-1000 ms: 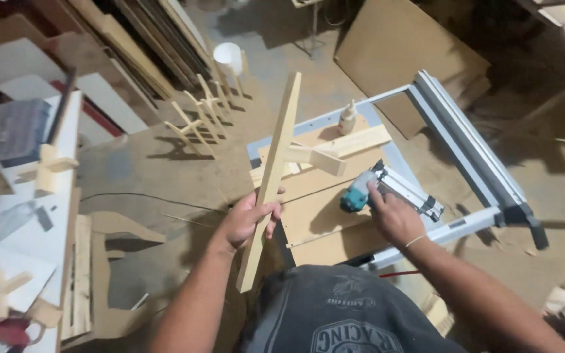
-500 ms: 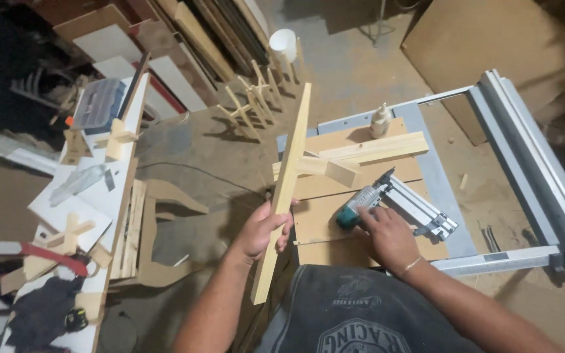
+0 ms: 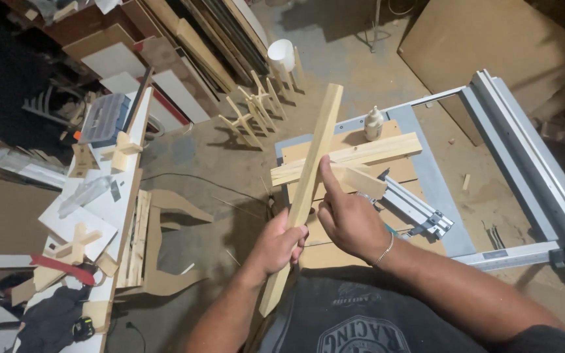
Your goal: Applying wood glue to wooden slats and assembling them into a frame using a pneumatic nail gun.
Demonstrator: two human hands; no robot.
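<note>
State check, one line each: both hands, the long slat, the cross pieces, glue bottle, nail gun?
Left hand: gripping the slat near its lower end.
Right hand: index finger pressed on the slat, holding nothing.
Slat: tilted, lifted off the bench.
Cross pieces: joined to the slat, lying across it.
Glue bottle: upright, capped.
Nail gun: lying on the bench, unheld.

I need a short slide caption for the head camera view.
Left hand grips a long wooden slat while right hand points a finger along it, above a workbench.
</note>
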